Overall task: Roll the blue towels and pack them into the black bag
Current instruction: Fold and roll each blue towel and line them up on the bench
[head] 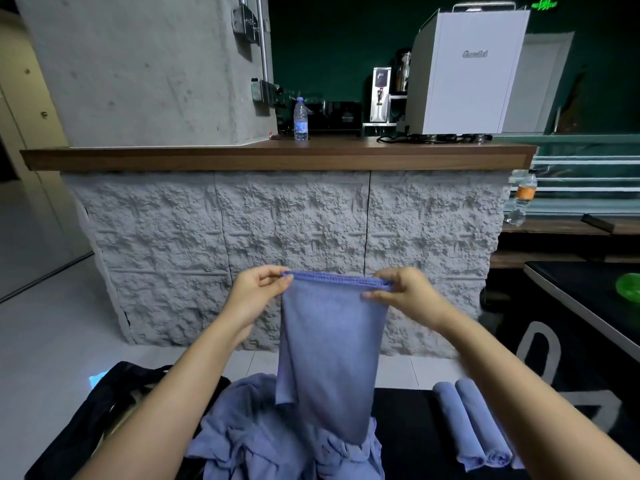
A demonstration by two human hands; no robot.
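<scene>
I hold a blue towel (329, 348) up in the air, folded lengthwise and hanging straight down. My left hand (258, 296) pinches its top left corner. My right hand (405, 292) pinches its top right corner. Beneath it lies a crumpled heap of blue towels (277, 441) on the black surface. Two rolled blue towels (471, 424) lie side by side to the right, partly behind my right forearm. The black bag (97, 417) slumps at the lower left, its mouth partly hidden by my left arm.
A stone-faced counter (277, 157) with a wooden top stands just ahead, bearing a water bottle (300, 118) and a white machine (464, 71). A dark table (571, 282) with a green object (628, 287) is at right. Pale floor lies to the left.
</scene>
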